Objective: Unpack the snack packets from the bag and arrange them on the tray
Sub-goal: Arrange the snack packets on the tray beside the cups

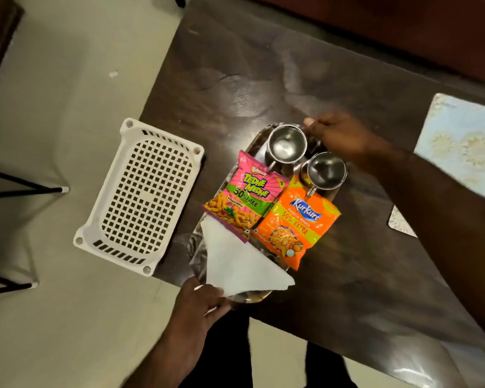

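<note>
1. The fingers [214, 298] of the left hand [199, 301] curl round the near rim of the steel tray [198, 247], holding it just beside a folded white napkin [235, 264].
2. The blurred fingers [317, 127] of the right hand [339, 138] grip the far rim, next to an empty steel cup [287, 147]; a second cup [325, 170] stands beside it.
3. Between the hands, a pink packet [247, 197] and an orange packet [294, 225] lie flat on the tray, touching.
4. Left of the fingers, a white basket [140, 194] sits at the desk [263, 79] edge.
</note>
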Motion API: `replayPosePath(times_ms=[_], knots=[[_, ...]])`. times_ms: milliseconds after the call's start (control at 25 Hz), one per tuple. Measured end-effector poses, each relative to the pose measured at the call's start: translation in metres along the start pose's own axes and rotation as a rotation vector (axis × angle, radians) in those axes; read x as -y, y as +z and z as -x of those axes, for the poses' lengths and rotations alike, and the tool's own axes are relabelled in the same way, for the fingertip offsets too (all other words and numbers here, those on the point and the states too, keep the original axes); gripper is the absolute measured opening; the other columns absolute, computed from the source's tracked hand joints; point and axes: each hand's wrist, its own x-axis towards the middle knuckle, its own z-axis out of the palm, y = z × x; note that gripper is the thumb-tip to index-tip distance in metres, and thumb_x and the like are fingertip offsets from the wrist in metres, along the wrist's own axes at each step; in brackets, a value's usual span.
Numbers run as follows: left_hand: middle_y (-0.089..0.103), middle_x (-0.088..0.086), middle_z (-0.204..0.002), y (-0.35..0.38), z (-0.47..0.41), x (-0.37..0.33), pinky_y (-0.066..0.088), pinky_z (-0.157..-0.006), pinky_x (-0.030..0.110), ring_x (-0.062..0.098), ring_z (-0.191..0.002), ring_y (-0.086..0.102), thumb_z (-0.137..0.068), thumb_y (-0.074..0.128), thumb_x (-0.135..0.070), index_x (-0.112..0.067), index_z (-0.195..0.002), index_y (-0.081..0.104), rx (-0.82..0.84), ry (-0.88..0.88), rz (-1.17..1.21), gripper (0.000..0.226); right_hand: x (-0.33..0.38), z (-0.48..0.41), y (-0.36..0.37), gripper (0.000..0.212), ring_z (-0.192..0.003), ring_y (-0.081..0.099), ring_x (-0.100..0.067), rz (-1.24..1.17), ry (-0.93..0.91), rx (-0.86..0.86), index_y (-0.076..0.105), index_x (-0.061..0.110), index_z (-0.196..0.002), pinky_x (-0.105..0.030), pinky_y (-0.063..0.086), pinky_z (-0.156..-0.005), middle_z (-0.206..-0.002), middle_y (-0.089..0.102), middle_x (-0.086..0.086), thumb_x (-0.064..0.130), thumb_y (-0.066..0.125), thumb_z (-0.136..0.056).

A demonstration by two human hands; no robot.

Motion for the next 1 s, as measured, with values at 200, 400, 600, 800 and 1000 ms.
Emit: replayPosePath(times_ms=[200, 400, 600, 800, 1000], knots=[[0.071, 0.013, -0.092, 0.021, 0.031, -0.021, 0.055, -0.087, 0.046, 0.027, -0.080, 0.068, -0.081, 0.061, 0.000, -0.010, -0.097, 0.063, 0.014, 0.126, -0.211, 0.019, -0.045, 0.059, -0.061, 0.018, -0.068, 0.064, -0.007, -0.152, 0.065, -0.076, 0.074, 0.021, -0.094, -0.021, 0.049, -0.058, -0.081, 0.071, 0.006, 0.029, 0.059, -0.101], [0.077, 0.008, -0.086, 0.091, 0.053, -0.028, 0.060, -0.073, 0.044, 0.019, -0.062, 0.071, -0.076, 0.061, -0.004, -0.016, -0.094, 0.068, 0.069, 0.208, -0.292, 0.023, -0.117, 0.130, -0.138, 0.012, -0.077, 0.071, -0.016, -0.293, 0.222, -0.108, 0.070, 0.031, -0.102, -0.032, 0.060, -0.052, -0.092, 0.076, 0.002, 0.040, 0.062, -0.097], [0.077, 0.010, -0.100, 0.196, 0.034, -0.010, 0.057, -0.070, 0.039, 0.025, -0.075, 0.071, -0.088, 0.056, -0.002, -0.014, -0.118, 0.067, 0.127, 0.222, -0.451, 0.035, -0.206, 0.184, -0.223, 0.013, -0.081, 0.074, -0.017, -0.443, 0.305, -0.185, 0.070, 0.032, -0.105, -0.030, 0.058, -0.053, -0.093, 0.077, 0.001, 0.039, 0.064, -0.096], [0.072, 0.014, -0.111, 0.315, -0.001, 0.008, 0.062, -0.070, 0.042, 0.030, -0.086, 0.071, -0.092, 0.057, -0.003, -0.016, -0.128, 0.059, 0.178, 0.264, -0.617, 0.037, -0.286, 0.216, -0.294, 0.012, -0.072, 0.070, -0.015, -0.597, 0.368, -0.309, 0.072, 0.028, -0.105, -0.031, 0.057, -0.051, -0.079, 0.076, 0.005, 0.031, 0.063, -0.097], [0.075, 0.011, -0.105, 0.399, -0.020, 0.007, 0.064, -0.073, 0.045, 0.030, -0.089, 0.072, -0.088, 0.061, -0.005, -0.021, -0.113, 0.069, 0.229, 0.354, -0.676, 0.031, -0.336, 0.219, -0.329, 0.019, -0.087, 0.069, -0.025, -0.703, 0.444, -0.395, 0.068, 0.022, -0.117, -0.043, 0.061, -0.067, -0.105, 0.071, -0.009, 0.025, 0.058, -0.101]])
